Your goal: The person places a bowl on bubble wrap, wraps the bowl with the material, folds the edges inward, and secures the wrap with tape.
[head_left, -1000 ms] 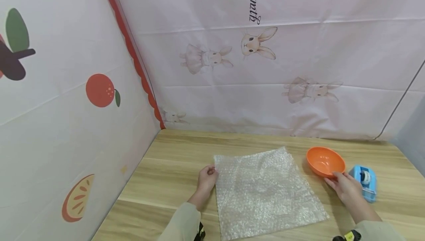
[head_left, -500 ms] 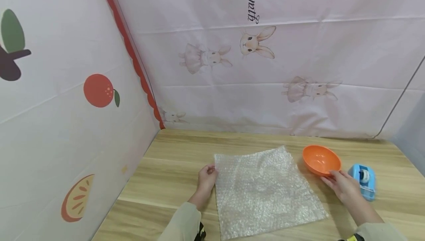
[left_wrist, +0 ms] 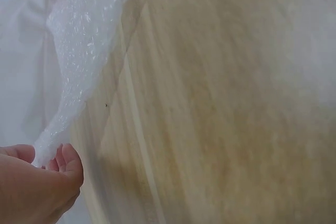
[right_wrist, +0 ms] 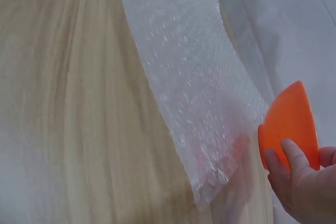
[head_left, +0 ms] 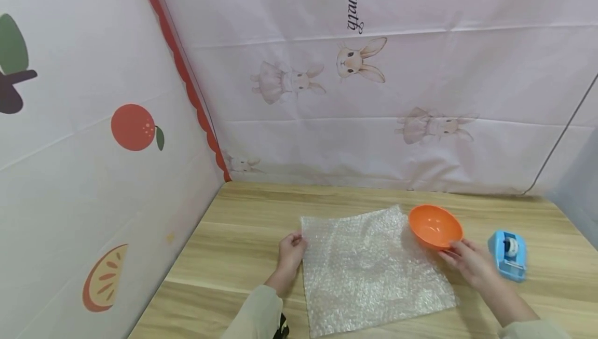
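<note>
A sheet of clear bubble wrap lies spread on the wooden table. My left hand pinches its left edge between thumb and fingers, as the left wrist view also shows at close range with the hand. My right hand grips the near rim of an orange bowl, thumb at the rim and fingers against the outer wall. In the right wrist view the bowl is tilted beside the sheet's edge, apparently held above the table. The bowl's inside holds nothing.
A blue tape dispenser with a roll in it stands to the right of my right hand. Printed cloth walls close off the back and left of the wooden table.
My right hand has carried the orange bowl leftward, from beside the tape dispenser to over the right edge of the bubble wrap. The left hand has stayed in place on the sheet.
</note>
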Demonstrator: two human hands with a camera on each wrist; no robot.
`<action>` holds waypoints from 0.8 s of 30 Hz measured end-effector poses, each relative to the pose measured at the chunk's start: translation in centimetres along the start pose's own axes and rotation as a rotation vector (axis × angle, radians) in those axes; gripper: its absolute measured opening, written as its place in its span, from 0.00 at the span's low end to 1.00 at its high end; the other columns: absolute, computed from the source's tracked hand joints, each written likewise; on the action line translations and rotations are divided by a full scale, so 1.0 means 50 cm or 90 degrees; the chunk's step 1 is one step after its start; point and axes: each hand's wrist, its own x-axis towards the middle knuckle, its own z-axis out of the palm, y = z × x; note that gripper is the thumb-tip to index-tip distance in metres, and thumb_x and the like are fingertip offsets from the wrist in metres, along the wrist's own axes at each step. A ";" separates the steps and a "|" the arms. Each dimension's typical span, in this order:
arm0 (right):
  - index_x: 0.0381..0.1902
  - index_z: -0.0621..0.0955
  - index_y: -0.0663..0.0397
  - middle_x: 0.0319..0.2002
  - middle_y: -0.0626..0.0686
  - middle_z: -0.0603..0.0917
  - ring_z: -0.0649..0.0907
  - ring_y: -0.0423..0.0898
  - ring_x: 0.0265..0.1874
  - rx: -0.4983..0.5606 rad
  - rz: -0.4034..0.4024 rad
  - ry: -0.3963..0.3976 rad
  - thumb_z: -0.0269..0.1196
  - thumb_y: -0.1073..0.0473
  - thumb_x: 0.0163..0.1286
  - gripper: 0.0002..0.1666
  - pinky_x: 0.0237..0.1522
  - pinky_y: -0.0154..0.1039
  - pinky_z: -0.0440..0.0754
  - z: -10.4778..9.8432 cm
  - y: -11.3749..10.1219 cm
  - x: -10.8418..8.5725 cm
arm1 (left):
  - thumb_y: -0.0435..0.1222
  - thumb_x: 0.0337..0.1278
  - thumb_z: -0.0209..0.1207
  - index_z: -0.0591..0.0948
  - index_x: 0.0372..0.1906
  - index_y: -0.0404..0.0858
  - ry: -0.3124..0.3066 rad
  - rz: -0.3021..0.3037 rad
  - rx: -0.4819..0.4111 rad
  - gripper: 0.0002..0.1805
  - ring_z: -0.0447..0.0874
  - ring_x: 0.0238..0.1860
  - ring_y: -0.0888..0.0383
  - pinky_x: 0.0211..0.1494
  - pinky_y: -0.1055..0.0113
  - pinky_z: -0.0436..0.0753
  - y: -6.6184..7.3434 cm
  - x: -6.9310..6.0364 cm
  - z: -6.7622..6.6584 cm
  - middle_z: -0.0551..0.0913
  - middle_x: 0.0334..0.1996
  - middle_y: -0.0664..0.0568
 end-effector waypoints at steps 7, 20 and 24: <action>0.70 0.30 0.56 0.72 0.65 0.36 0.79 0.28 0.31 -0.028 -0.005 -0.022 0.44 0.57 0.73 0.43 0.55 0.37 0.76 0.030 0.017 -0.008 | 0.26 0.53 0.54 0.75 0.49 0.23 -0.001 -0.008 -0.002 0.17 0.78 0.39 0.57 0.41 0.71 0.79 0.002 0.002 0.003 0.79 0.42 0.37; 0.70 0.38 0.70 0.68 0.73 0.48 0.80 0.30 0.35 -0.087 -0.075 -0.052 0.45 0.62 0.72 0.39 0.50 0.35 0.79 0.088 0.062 -0.012 | 0.25 0.50 0.53 0.75 0.47 0.22 0.001 -0.006 -0.002 0.17 0.77 0.36 0.60 0.40 0.71 0.79 0.002 -0.003 0.004 0.80 0.40 0.38; 0.69 0.39 0.73 0.67 0.75 0.48 0.80 0.31 0.36 -0.095 -0.082 -0.060 0.44 0.64 0.72 0.38 0.51 0.37 0.80 0.113 0.075 -0.012 | 0.25 0.50 0.53 0.75 0.47 0.22 -0.002 -0.007 -0.005 0.17 0.76 0.34 0.61 0.38 0.72 0.78 0.004 -0.004 0.004 0.80 0.39 0.38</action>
